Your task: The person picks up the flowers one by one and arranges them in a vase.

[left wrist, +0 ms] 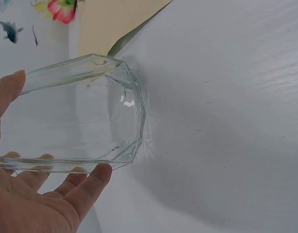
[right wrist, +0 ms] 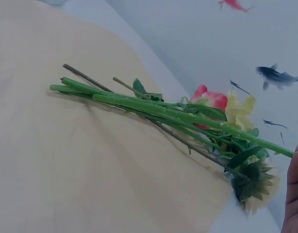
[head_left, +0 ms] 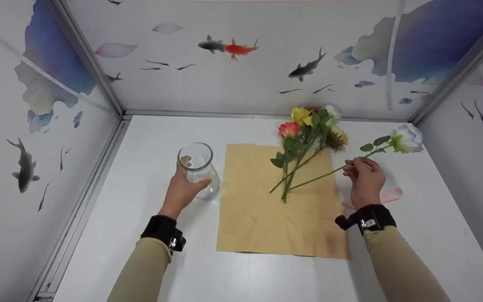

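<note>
Around the brown paper (head_left: 258, 226): glass vase (head_left: 201, 170) at ten o'clock, white flower (head_left: 409, 139) at two

Left hand (head_left: 181, 188) wraps the vase, probably heavy, slick and breakable, best cupped round its body; right hand (head_left: 366, 180) pinches the flower's stem (head_left: 319, 178), likely light and springy, best taken mid-length

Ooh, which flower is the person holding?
The big white-and-bluish flower farthest right: the right hand pinches its stem. Its bloom sits apart, while the other flowers lie bunched, stems on the brown paper.
</note>
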### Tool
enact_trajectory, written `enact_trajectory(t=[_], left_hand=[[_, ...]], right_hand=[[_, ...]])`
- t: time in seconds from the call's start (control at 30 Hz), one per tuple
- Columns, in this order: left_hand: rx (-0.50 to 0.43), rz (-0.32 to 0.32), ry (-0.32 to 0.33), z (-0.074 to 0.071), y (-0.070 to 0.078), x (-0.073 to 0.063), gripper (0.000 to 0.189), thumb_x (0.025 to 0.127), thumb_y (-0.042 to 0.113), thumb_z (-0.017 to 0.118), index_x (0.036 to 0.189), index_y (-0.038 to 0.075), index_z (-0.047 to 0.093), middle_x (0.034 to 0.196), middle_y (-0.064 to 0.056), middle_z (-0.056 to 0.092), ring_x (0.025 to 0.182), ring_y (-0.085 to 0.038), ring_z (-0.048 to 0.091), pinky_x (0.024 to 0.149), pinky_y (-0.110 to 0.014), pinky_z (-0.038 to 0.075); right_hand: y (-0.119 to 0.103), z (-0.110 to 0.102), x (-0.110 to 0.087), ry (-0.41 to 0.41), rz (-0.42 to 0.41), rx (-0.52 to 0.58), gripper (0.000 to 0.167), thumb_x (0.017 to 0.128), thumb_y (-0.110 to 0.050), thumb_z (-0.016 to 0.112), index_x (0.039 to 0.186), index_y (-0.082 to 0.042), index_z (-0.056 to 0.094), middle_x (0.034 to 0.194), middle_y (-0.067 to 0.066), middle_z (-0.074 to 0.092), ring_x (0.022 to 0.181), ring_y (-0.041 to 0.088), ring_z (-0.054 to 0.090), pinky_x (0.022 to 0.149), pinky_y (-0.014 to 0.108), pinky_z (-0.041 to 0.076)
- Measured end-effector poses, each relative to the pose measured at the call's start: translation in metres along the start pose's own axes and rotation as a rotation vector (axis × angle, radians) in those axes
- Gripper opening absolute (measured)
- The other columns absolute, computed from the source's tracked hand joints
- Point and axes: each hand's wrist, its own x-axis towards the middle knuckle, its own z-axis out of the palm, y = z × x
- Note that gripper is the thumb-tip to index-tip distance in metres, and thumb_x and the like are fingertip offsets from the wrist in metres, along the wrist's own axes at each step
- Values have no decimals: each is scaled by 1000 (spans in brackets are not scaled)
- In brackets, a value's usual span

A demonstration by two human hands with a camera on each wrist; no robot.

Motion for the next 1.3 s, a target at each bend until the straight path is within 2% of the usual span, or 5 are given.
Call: enact_trajectory(t=[0.13,0.27,0.5,0.9,1.3], left_hand=[[-2,13,2,0,-1,0,110,85,38,81,163,7,11,166,-18,28,149,-38,35,119,-51,32],[-6,28,3,1,-2,0,110,85,37,82,163,7,10,166,-17,29,148,-38,37,118,-51,33],[-5,3,-3,1,-2,0,109,85,38,81,163,9,11,164,-20,31,148,-39,36,117,-53,34],[-13,1,-2,1,-3,0,108,85,38,81,163,9,12,165,-20,28,149,-38,33,119,-52,32],[12,9,-15,-1,0,-2,110,85,40,81,164,8,10,165,-19,30,149,-38,35,119,-52,32]], right_hand=[[-5,2,0,-4,-30,35,27,94,0,70,113,2,50,85,21,70,64,26,67,56,30,57],[-11,6,-1,-20,-63,42,29,94,-1,71,113,1,50,86,20,69,63,25,67,56,30,56],[-22,16,-5,-76,-111,69,34,92,-2,74,114,2,49,86,21,70,63,26,67,58,30,57],[-32,35,-12,-173,-199,75,23,93,0,71,108,7,54,87,23,68,65,26,69,60,30,58],[-40,55,-21,-266,-218,105,21,94,0,70,105,7,53,88,25,70,66,28,69,62,32,58]])
